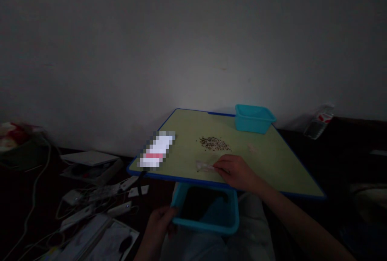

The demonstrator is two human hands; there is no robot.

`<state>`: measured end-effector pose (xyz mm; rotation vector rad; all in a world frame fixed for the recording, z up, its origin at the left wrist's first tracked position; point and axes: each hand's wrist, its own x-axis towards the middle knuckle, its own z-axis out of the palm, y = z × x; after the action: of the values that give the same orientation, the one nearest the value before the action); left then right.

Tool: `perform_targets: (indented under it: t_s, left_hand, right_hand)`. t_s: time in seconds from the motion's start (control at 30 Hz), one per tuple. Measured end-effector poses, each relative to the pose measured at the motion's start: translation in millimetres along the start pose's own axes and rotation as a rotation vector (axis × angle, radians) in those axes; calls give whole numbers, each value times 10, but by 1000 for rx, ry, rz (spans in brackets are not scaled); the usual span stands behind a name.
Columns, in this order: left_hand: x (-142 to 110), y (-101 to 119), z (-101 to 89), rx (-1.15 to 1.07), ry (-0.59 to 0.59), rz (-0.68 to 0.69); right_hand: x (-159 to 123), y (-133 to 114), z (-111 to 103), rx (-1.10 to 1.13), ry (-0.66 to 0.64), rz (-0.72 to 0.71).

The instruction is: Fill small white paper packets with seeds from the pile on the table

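My left hand point(163, 218) grips the left rim of a blue plastic basin point(208, 228) on my lap, under the table's near edge. Dark contents fill part of it; their kind cannot be made out. Pinched in my right hand point(237, 170) is a small clear plastic piece point(204, 166), low over the table's front part; I cannot tell whether it is a scoop or a bag. Just beyond lies a loose pile of mixed dark and pale grains point(214, 143). Right of it is a small patch of pale grains point(252, 148).
The pale yellow table point(187, 124) has a blue edge. A second blue basin point(254, 124) stands at its back right corner, and a lit, blurred-out phone-like screen point(159, 150) at its left. Cables and power strips point(104, 192) clutter the floor at left. A wall rises behind.
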<state>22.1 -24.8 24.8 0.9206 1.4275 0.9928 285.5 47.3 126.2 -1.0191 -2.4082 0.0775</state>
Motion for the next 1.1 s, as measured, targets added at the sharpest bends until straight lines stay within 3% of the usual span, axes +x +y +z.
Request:
perform_targets:
  t_s: [0.17, 0.33, 0.47, 0.63, 0.8, 1.1]
  left_hand:
    - [19, -12, -4, -56, 18, 11]
    - [32, -20, -5, -64, 22, -3]
    - [9, 24, 11, -39, 35, -21]
    - [-25, 61, 27, -60, 45, -17]
    - [-26, 49, 11, -55, 36, -18]
    - [16, -12, -4, -83, 31, 11]
  right_hand:
    - [-16, -34, -36, 20, 7, -30]
    - [-88, 366, -211, -7, 137, 167]
    - [-152, 571, -301, -16, 145, 254]
    - [-144, 298, -204, 91, 132, 167]
    - [-96, -48, -4, 62, 70, 54]
    - [-124, -214, 12, 105, 26, 10]
